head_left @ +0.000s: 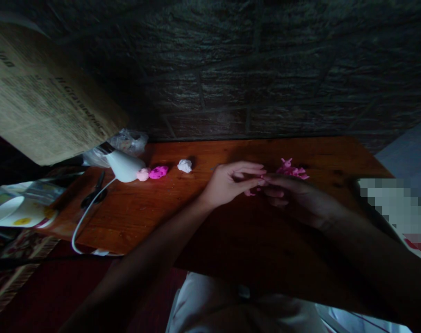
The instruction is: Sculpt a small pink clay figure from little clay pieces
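My left hand (227, 181) and my right hand (296, 192) meet fingertip to fingertip over the wooden table (144, 212). Between their closed fingertips is a tiny piece of pink clay (261, 176), partly hidden. Just beneath the fingers shows another bit of pink clay (250, 192); whether it is held or lying on the table I cannot tell. Behind my right hand sits a pink clay figure (293, 170) with thin, uneven parts, its lower side covered by the hand. Off to the left are a white lump (185, 165), a magenta lump (159, 172) and a pale pink lump (143, 174).
A lamp with a white base (125, 165) and newsprint shade (54, 101) stands at the left, its white cable (79, 222) curving over the table edge. Nearby lie black scissors (96, 192), a clear plastic bag (129, 141) and a tipped paper cup (19, 212). A brick wall (224, 78) rises behind.
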Available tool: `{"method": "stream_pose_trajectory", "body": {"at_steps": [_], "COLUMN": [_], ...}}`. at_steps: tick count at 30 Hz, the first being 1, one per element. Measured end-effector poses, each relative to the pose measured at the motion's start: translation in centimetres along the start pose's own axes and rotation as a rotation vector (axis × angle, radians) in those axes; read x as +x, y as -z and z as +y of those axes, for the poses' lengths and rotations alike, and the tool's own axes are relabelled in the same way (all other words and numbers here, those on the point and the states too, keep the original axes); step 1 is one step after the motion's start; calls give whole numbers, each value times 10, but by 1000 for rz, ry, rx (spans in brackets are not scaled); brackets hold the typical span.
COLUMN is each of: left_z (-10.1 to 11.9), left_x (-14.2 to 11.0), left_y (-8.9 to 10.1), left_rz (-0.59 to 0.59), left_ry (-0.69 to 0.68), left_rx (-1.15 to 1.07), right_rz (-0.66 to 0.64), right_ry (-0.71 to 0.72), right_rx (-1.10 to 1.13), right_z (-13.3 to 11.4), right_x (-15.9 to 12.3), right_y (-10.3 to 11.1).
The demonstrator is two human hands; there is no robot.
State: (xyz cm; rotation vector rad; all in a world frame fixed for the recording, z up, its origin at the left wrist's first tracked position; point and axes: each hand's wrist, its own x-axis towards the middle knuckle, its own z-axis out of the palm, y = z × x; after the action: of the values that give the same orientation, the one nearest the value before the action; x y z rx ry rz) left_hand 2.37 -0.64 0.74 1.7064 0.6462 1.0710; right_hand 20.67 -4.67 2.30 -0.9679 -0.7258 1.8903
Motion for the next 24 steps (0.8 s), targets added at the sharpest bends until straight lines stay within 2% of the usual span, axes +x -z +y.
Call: {"method": "stream_pose_trajectory", "body": {"at_steps": [11,16,24], "left_z": [2,2,2], "left_x": [-4,-5,-5], "left_y": [1,3,4], "left_rz": [44,48,5], "left_ry": [-94,-179,-233], "left_rx": [271,410,468], "right_rz": [21,8,-12], "right_ry": [-95,-76,-27], "right_rx": [11,10,24], "right_z": [-1,-2,-2], "right_x": [-2,-1,-1], "right_y": [0,2,0]}}
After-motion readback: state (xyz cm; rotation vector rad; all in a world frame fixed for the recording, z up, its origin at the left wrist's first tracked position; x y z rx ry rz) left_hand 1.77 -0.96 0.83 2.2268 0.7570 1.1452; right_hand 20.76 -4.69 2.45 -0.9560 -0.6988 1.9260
